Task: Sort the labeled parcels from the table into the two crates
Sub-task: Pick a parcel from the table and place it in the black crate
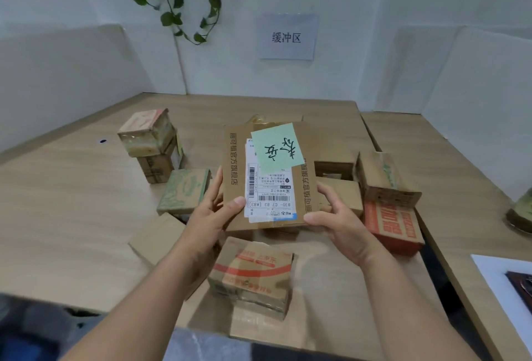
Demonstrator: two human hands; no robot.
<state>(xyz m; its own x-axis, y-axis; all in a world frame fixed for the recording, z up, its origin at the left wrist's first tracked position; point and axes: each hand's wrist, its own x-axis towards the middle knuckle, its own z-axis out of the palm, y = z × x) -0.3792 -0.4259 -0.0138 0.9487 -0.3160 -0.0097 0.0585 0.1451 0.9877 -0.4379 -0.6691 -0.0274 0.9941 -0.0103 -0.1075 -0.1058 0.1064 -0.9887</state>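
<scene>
I grip a flat parcel (pixel 267 176) with both hands: my left hand (pixel 213 214) pinches its left edge, my right hand (pixel 336 217) its lower right corner, raised above the table (pixel 72 217).

On the wall sign (pixel 286 36), "缓冲区"; on the held parcel (pixel 233 159), "丽可植官方旗舰店"; on its shipping label (pixel 269 196), inverted, "830- C7 83 [A83]"; on the green note (pixel 276 147), handwriting, not legible.
</scene>
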